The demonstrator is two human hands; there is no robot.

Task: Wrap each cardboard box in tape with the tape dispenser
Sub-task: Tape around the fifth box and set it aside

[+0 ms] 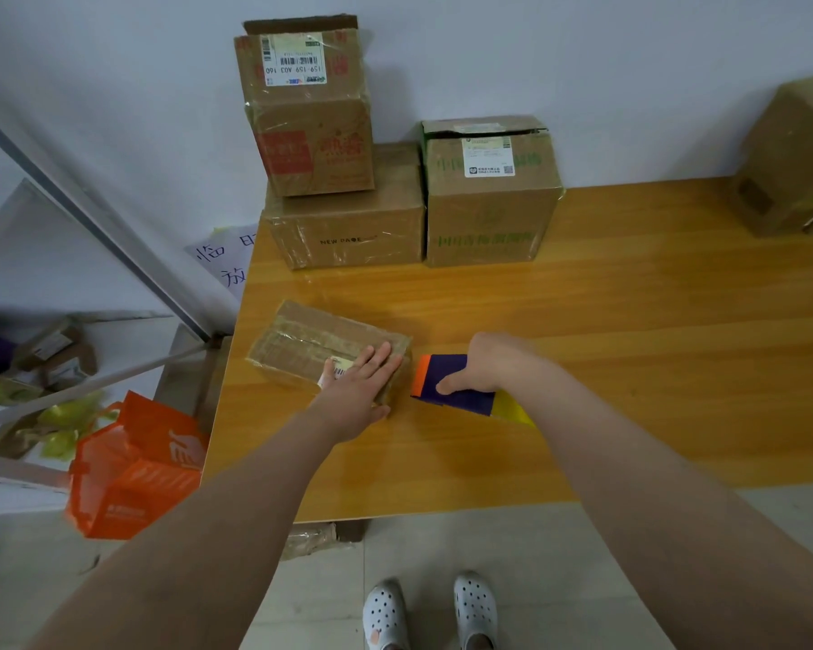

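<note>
Left hand pins a flat box near the table's left edge while the right hand holds the dispenser at its end.

The left palm lies spread, fingers straight, pressing on the box's near right corner. The right hand's fingers and thumb curl round the purple-and-orange dispenser, just beside the box's right end and low over the wood. The box looks light and stiff, and its glossy taped skin may slide on the smooth top, so a flat press from above, clear of the tape's path, seems the surest hold. Back boxes stand at the wall.
</note>
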